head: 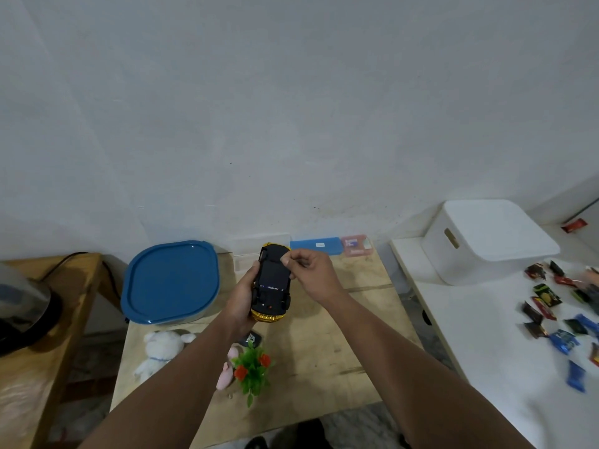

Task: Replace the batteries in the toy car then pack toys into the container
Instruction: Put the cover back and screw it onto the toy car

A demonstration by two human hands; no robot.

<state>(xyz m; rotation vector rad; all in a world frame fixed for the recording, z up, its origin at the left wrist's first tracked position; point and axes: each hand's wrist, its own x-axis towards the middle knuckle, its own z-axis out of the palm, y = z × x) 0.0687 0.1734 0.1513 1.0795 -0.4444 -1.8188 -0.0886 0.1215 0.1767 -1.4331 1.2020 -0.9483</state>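
My left hand [241,298] grips a yellow toy car [271,286] from its left side, held upside down above the wooden table [340,335] so its black underside faces me. My right hand [308,272] hovers at the car's upper right corner, thumb and forefinger pinched together at the underside; whether they hold anything is too small to tell. The container with a blue lid [170,281] sits closed on the table's left. A white plush toy [163,348], a pink plush [227,371] and a small plastic plant with red flowers [254,371] lie near the front.
A blue flat box [316,247] and a pink box [356,245] lie at the table's back edge. A white bin [486,241] and several snack wrappers [551,309] are on the white table to the right. A dark appliance [22,306] stands on the left wooden table.
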